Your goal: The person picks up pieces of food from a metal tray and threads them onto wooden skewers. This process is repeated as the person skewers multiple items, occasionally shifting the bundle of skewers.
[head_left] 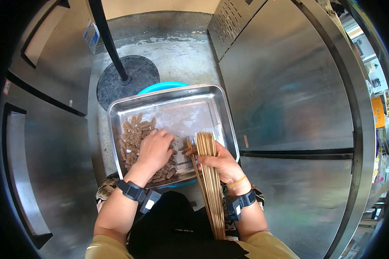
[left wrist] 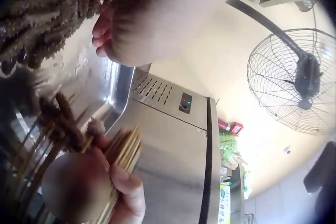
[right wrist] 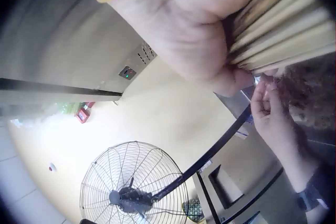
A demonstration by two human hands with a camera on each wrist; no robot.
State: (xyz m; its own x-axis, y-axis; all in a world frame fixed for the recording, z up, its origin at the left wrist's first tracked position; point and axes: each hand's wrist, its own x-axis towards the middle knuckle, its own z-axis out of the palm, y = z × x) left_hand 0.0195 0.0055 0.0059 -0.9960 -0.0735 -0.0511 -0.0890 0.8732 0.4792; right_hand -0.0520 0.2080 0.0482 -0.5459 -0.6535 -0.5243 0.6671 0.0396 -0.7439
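A pile of brown, bumpy food strips (head_left: 132, 136) lies along the left side of a metal tray (head_left: 222, 103). Over its right part is my left hand (head_left: 155, 146), fingers bent down among the strips; I cannot tell whether they pinch one. My right hand (head_left: 220, 164) grips a thick bundle of thin wooden skewers (head_left: 209, 181), upper ends over the tray and lower ends toward the lap. Just left of the bundle, beside the right fingers, a separate skewer (head_left: 194, 166) angles past a brown strip (head_left: 189, 151), which the left wrist view shows close to the right fingertips.
Under the tray shows the rim of a blue basin (head_left: 162, 86). Behind it stands a round black base (head_left: 129, 77) with a pole. Steel cabinets (head_left: 289, 86) flank both sides. A wire fan (left wrist: 294, 82) appears in the left wrist view.
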